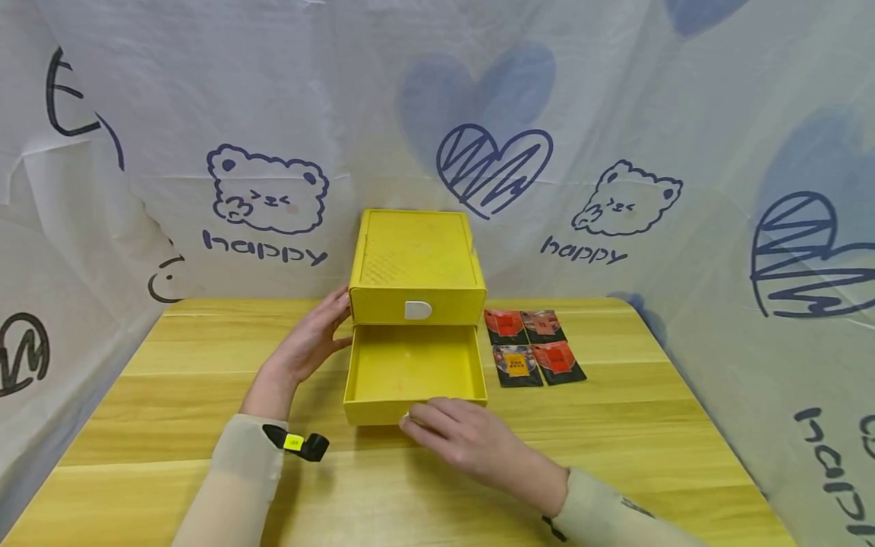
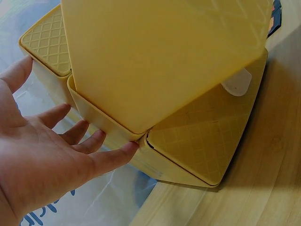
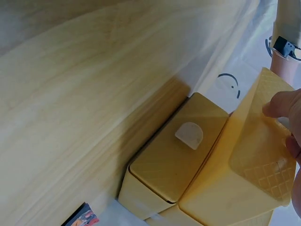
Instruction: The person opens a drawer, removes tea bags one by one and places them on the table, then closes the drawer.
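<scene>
A yellow drawer cabinet (image 1: 418,251) stands at the back of the table, with its middle drawer (image 1: 414,365) pulled out and the bare yellow inside showing. The top drawer, with a white handle (image 1: 418,310), is closed, as is the bottom drawer (image 3: 176,160), which the head view hides. My left hand (image 1: 311,342) rests against the cabinet's left side; in the left wrist view its fingers are extended, fingertips on the wall. With my right hand (image 1: 465,437) I pinch the handle on the pulled-out drawer's front; the fingers mostly cover that handle.
Several small packets (image 1: 533,348), black with red or orange labels, lie on the table to the right of the cabinet. The wooden table (image 1: 205,380) ends at a white cloth backdrop (image 1: 383,114) printed with bears and hearts, which also hangs along both sides.
</scene>
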A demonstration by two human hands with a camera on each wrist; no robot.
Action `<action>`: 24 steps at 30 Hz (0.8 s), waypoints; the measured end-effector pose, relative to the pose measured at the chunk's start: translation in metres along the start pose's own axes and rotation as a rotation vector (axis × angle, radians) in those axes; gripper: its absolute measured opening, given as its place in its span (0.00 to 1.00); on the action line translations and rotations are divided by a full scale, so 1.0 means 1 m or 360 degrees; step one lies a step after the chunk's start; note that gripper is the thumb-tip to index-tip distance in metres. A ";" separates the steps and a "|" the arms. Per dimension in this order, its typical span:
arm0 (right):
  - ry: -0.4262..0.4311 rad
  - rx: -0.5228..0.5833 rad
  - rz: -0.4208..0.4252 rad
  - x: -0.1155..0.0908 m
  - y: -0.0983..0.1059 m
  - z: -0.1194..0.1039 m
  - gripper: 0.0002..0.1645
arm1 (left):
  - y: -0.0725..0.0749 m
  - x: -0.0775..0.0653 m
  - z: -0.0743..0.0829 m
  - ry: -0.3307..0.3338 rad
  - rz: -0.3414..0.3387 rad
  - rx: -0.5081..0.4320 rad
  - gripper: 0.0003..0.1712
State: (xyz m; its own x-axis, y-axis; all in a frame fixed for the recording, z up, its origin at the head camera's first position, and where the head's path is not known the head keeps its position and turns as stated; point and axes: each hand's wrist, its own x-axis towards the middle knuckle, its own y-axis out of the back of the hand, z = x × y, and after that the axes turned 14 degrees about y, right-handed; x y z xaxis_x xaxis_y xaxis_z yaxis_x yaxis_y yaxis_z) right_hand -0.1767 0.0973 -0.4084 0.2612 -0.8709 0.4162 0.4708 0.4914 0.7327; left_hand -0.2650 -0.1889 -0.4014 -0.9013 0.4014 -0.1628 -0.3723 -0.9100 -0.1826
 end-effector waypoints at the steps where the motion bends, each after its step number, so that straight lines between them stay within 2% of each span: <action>1: -0.0006 -0.0003 0.0002 0.002 0.002 0.000 0.20 | 0.000 0.000 0.000 0.0000 0.0000 0.0000 0.30; 12: -0.0070 0.0012 -0.0067 -0.005 -0.014 -0.004 0.21 | 0.000 -0.001 0.001 0.0000 -0.0005 0.0002 0.31; 24: -0.0058 0.0023 0.0027 -0.005 -0.015 0.001 0.19 | 0.000 -0.001 0.000 0.0014 -0.0004 0.0000 0.31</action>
State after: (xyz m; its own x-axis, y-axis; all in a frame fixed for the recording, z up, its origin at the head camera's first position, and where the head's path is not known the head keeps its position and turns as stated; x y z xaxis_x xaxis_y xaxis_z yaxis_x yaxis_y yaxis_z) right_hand -0.1857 0.0941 -0.4211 0.2378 -0.8619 0.4478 0.4543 0.5062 0.7331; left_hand -0.2641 -0.1890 -0.4009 -0.8985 0.4044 -0.1708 -0.3744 -0.9091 -0.1827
